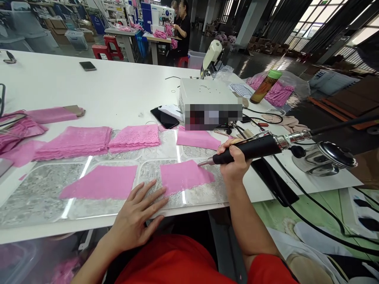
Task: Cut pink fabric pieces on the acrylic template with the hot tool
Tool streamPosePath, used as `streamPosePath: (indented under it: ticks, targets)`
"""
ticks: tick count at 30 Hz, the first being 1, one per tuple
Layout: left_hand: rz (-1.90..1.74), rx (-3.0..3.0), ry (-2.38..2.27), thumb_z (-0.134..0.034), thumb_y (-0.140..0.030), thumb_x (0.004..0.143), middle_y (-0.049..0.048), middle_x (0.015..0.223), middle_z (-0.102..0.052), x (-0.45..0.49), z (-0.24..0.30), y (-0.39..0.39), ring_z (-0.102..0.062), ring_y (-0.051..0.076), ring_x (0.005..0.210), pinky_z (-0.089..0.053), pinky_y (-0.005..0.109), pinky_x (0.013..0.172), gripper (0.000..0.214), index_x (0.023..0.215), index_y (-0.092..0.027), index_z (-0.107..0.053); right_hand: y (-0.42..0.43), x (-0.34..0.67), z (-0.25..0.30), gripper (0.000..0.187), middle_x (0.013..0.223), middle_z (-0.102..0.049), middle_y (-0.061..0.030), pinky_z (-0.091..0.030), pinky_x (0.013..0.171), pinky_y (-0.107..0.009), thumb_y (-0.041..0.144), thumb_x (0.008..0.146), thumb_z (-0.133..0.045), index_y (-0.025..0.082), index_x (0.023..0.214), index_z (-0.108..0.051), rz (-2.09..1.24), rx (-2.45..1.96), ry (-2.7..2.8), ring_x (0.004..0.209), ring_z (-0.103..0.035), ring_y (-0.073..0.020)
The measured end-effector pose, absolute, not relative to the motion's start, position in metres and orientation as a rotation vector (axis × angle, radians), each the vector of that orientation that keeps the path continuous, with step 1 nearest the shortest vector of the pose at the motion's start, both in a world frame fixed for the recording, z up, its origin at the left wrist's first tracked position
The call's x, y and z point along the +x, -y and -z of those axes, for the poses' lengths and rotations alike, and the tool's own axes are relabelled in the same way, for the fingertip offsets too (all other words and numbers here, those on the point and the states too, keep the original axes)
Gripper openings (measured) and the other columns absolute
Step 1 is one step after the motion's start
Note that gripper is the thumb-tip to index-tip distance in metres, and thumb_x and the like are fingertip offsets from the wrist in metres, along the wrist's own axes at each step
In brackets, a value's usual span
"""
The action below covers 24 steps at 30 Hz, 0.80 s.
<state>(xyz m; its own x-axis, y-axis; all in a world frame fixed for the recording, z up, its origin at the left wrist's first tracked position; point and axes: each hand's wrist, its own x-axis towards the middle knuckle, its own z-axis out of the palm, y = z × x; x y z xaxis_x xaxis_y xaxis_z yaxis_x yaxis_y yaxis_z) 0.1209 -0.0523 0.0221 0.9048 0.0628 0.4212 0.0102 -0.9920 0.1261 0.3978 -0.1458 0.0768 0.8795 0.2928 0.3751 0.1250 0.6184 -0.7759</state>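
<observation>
- Beneath the flat pink panel lies a grey-patterned mat.
- Right of the panel, my forearm angles up, my right hand closed round a black-handled tool.
- At the panel's lower-left corner, my left hand lies palm-down, fingers spread, gripping nothing.
- At the panel's upper-right edge points the tool's thin tip.

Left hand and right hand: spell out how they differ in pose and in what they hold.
The left hand is palm down with its fingers spread, while the right hand is curled closed. The left hand holds nothing, its fingers by the near-left corner of a pink piece; the right hand grips a black-handled tool, its metal tip at that piece's far edge. Both hands are bare.
</observation>
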Motion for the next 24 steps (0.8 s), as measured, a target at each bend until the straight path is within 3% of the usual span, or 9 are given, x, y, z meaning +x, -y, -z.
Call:
streamPosePath:
  ticks: [24]
  targets:
    - [-0.672, 2.911, -0.064, -0.059, -0.020, 0.087, 0.0033, 0.139, -0.057, 0.1220, -0.0213, 0.0507, -0.037, 0.029, 0.141, -0.029, 0.048, 0.116, 0.048, 0.134, -0.027, -0.055, 0.1454, 0.3986, -0.0798, 0.006, 0.062, -0.052, 0.0044, -0.042, 0.047, -0.024, 0.022, 0.065, -0.060, 0.020, 0.068, -0.055, -0.128, -0.916, 0.506, 0.050, -0.051, -0.0087]
